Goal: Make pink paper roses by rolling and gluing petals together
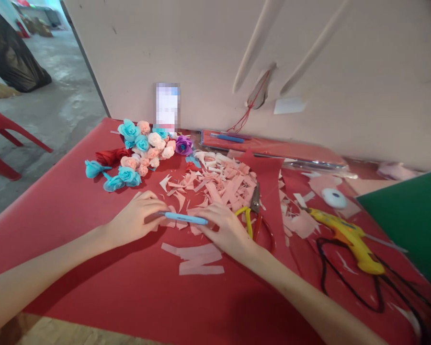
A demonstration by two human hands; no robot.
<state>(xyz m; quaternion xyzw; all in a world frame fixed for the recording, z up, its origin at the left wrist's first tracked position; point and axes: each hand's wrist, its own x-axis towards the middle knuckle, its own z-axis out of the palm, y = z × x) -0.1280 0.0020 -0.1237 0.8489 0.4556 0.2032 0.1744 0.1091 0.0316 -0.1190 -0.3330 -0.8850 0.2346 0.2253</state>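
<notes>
A light blue pen lies level between my two hands, above the red tabletop. My left hand is closed at its left end, where a dark reddish-brown piece shows; whether that is part of the pen or paper around it I cannot tell. The fingers of my right hand pinch the pen's right end. Pale pink paper strips lie just below the hands. Behind them spreads a heap of pink paper scraps. Scissors with yellow and red handles rest beside my right hand.
Several blue, pink, red and purple paper flowers stand back left near a lit, blurred phone. On the right are a yellow glue gun with black cord, a white round object and a green sheet. A wall panel closes the back.
</notes>
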